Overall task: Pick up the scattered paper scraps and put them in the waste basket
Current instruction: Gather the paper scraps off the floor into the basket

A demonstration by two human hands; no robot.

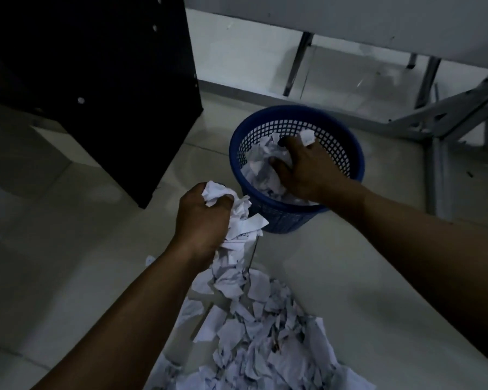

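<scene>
Right hand [302, 170] lowered inside the basket [347, 136], thumb and fingers curled round a wad [265, 156] of paper, with one strip poking up between the fingers. The left hand [200, 218] was just outside the near rim, closed on a bundle [238, 220] whose loose ends trailed downward. For a clean drop, the right hand probably needed to spread its fingers low in the basket and then clear out, so that the left could pass over the rim rather than beside it; the trailing ends looked liable to fall short. The scraps [254, 333] were white, torn, irregular and crumpled, some faintly printed. Most lay heaped on the pale floor [68, 249] near the basket, which was partly filled. The task appeared far from done.
</scene>
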